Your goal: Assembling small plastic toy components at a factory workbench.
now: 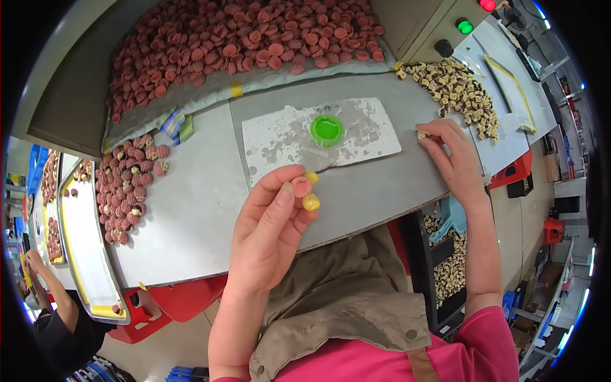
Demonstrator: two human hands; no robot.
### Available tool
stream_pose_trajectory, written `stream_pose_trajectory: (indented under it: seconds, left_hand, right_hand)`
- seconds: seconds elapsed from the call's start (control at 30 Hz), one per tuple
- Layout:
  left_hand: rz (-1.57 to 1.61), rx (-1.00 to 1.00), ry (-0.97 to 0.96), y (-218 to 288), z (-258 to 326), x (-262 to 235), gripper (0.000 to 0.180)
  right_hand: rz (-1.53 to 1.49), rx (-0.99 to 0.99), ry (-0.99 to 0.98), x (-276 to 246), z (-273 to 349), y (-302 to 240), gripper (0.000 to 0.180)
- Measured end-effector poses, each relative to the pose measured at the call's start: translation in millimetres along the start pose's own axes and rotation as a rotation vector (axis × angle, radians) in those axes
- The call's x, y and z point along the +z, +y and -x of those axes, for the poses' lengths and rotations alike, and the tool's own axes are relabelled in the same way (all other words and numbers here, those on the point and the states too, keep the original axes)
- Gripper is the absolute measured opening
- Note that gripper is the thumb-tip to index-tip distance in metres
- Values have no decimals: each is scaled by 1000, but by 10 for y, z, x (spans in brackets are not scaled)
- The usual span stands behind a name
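My left hand (267, 219) is raised over the table's near edge, pinching a small pink cup-shaped piece (301, 186) between thumb and fingers. Yellow patches (310, 202) show at the fingertips beside it; they look like finger coverings. My right hand (450, 156) rests at the table's right side, its thumb and forefinger closed on a small cream-and-dark piece (422, 134). Between the hands, farther back, a round bright green dish (327, 130) sits on a stained white board (375, 137). What fills the dish is hard to make out.
A large heap of pink ridged cups (254, 44) fills the back. Joined pink-and-cream pieces (124, 191) lie piled at left, near a yellow-edged tray (89, 248). Cream-and-dark pieces (458, 89) are heaped back right; more fill a bin (452, 274) below. Another person's arm (54, 280) shows far left.
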State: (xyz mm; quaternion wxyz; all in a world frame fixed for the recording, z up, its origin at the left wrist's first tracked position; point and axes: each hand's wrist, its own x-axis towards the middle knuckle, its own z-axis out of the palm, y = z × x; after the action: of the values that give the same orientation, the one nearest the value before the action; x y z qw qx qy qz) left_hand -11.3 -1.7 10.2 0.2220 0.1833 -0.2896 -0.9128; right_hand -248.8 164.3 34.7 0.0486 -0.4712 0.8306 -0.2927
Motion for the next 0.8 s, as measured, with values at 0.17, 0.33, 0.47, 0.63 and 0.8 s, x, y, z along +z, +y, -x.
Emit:
stream_pose_trajectory:
  seconds: [0.17, 0.33, 0.47, 0.63, 0.8]
  left_hand:
    - [61, 31, -2, -13, 5, -60, 29]
    - [83, 45, -18, -15, -1, -116, 30]
    - [42, 47, -15, 0, 18, -206, 32]
    - [54, 57, -37, 24, 5, -367, 32]
    - [45, 47, -7, 57, 35, -353, 32]
  right_hand:
    - [73, -77, -7, -46, -12, 33, 17]
    - [108, -88, -22, 15, -15, 42, 16]
    - [65, 12, -58, 69, -21, 40, 17]
    - [267, -125, -36, 203, -51, -63, 18]
    - [113, -146, -58, 201, -157, -253, 16]
